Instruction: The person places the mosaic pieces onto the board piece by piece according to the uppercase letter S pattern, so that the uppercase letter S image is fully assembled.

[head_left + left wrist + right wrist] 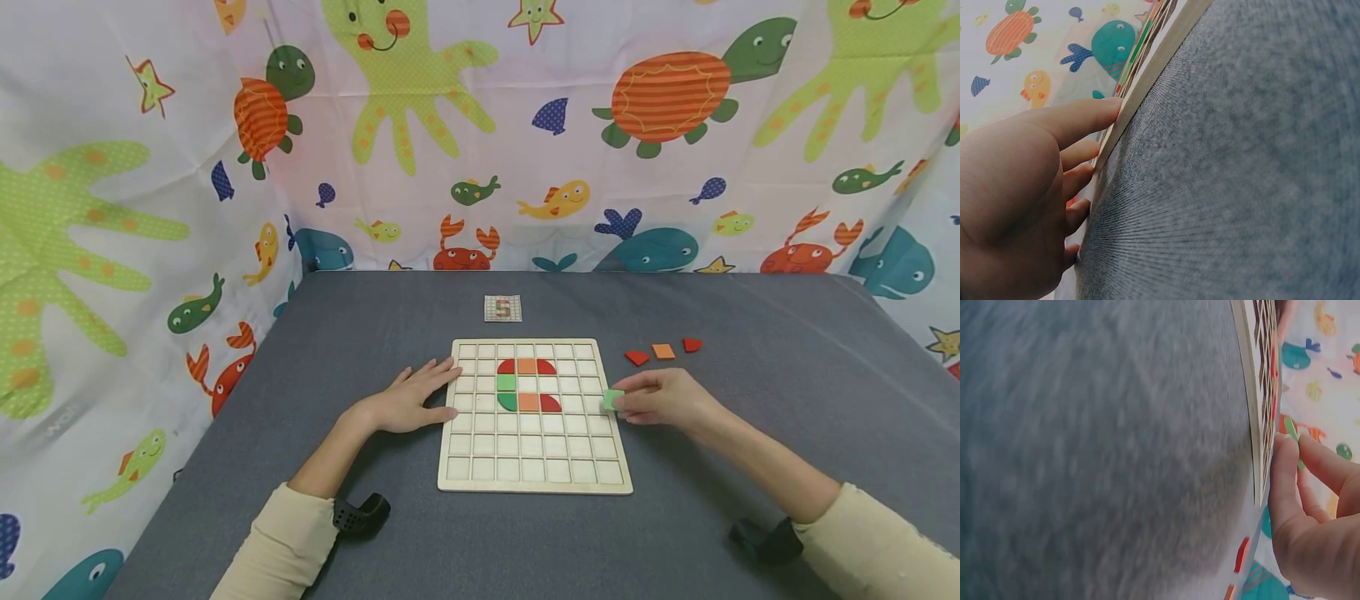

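Observation:
A wooden grid board [480, 469] lies on the grey table, with several red, orange and green tiles in its upper middle cells. My left hand [408, 402] rests at the board's left edge, fingers spread; in the left wrist view the thumb [1088, 119] touches the board's side. Between thumb and fingers, my right hand [667, 398] pinches a light green square tile [613, 400] over the board's right edge. The right wrist view shows that green tile [1291, 430] edge-on, held up between the fingertips.
Beyond the right hand lie a red tile [637, 357], an orange tile [663, 352] and another red tile [692, 344]. A small pattern card [502, 308] lies behind the board. A printed cloth [480, 100] with sea animals hangs around the table.

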Tool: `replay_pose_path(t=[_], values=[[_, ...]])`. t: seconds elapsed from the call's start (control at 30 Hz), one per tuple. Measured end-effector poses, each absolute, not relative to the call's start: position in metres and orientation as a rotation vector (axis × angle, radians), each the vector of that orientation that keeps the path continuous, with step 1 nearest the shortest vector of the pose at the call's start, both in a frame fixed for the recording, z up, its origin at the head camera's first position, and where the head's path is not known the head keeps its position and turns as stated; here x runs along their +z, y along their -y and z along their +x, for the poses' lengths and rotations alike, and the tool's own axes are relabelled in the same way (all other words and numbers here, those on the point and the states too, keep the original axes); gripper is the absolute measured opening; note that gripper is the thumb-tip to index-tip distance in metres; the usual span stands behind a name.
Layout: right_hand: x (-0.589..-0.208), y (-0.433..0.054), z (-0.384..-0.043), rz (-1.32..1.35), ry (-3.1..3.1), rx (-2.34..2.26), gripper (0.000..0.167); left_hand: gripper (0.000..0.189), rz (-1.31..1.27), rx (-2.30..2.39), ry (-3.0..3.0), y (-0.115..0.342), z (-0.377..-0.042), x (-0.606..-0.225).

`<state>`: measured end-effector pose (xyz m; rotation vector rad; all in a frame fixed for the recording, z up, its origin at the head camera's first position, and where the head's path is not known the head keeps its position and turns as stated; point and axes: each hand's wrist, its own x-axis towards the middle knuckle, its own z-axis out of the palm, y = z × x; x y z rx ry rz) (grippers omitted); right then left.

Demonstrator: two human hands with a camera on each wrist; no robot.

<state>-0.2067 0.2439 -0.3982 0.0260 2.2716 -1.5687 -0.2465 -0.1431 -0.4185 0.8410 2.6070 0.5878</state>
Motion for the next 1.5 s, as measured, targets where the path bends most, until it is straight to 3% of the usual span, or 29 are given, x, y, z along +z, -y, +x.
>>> replay_pose_path(t=[1.5], values=[[-0.405,-0.169,-0.197,0.041,-2.325,-1.474,0.034,0.071,0.84,0.594,-2.59,0.143,-0.247,-0.416]])
